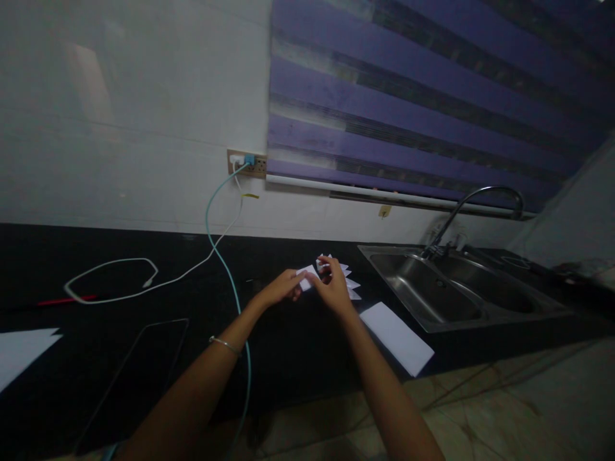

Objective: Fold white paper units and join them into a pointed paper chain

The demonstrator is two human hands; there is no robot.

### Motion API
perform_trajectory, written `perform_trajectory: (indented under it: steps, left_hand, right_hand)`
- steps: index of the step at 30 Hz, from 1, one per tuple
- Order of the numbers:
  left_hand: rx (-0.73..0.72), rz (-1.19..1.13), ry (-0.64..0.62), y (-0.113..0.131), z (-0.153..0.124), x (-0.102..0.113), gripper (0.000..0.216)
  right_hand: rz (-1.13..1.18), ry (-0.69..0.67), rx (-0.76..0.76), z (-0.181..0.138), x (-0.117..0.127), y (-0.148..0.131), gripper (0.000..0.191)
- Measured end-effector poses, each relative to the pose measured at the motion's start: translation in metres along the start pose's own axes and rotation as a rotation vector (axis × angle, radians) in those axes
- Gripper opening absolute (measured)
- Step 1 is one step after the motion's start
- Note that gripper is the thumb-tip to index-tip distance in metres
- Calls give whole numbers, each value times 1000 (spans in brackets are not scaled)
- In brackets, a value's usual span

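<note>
Both of my hands meet over the black countertop (288, 346) near its middle. My left hand (281, 288) pinches a small folded white paper piece (307, 278) at its left end. My right hand (334, 288) grips the same piece from the right, fingers curled over it. Just behind my right hand lies a fan of several folded white paper pieces (350, 282) with pointed tips. A thin bangle (223, 344) sits on my left wrist.
A white paper sheet (396, 336) lies at the counter's front edge, another (22, 352) at far left. A steel sink (456, 291) with curved tap (480, 198) is to the right. White (115, 282) and teal (225, 256) cables run from a wall socket (246, 163). A dark phone (139, 365) and a red pen (65, 299) lie left.
</note>
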State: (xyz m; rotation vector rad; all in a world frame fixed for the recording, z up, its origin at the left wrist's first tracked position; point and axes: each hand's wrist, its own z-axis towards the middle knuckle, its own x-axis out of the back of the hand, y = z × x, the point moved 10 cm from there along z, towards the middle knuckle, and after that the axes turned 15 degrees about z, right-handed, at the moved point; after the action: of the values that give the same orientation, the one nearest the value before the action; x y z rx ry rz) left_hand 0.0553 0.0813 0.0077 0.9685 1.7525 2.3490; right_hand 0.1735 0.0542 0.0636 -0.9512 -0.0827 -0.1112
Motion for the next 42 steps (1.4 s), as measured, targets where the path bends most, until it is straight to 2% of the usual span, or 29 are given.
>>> perform_trajectory:
  steps: [2, 4, 7, 9, 14, 19, 25, 30, 38, 42]
  left_hand:
    - [23, -23, 27, -5, 2, 3, 52]
    - [29, -41, 31, -7, 3, 4, 53]
    - [18, -36, 48, -1, 1, 6, 50]
    - [0, -10, 61, 5, -2, 8, 48]
    - [-1, 73, 114, 12, -4, 13, 54]
    - [-64, 91, 140, 19, -3, 13, 51]
    - [-58, -47, 239, 14, -4, 22, 38]
    - [-116, -67, 203, 17, -3, 19, 37]
    - [-109, -44, 241, 15, -3, 25, 38]
    - [-143, -195, 142, 20, -4, 20, 40]
  right_hand:
    - [-90, -46, 101, -2, -3, -18, 39]
    - [-141, -163, 160, -6, -13, -28, 35]
    - [-165, -314, 173, -10, -26, -29, 37]
    - [-156, -346, 151, -10, -29, -25, 34]
    - [-55, -318, 71, -8, -27, -14, 30]
    - [-6, -301, 23, -8, -27, -8, 29]
    - [34, -307, -19, -8, -28, -2, 28]
    - [69, -309, -62, -7, -26, 1, 26]
    - [115, -299, -69, -6, -25, -1, 27]
    - [218, -312, -133, -5, -26, 5, 23]
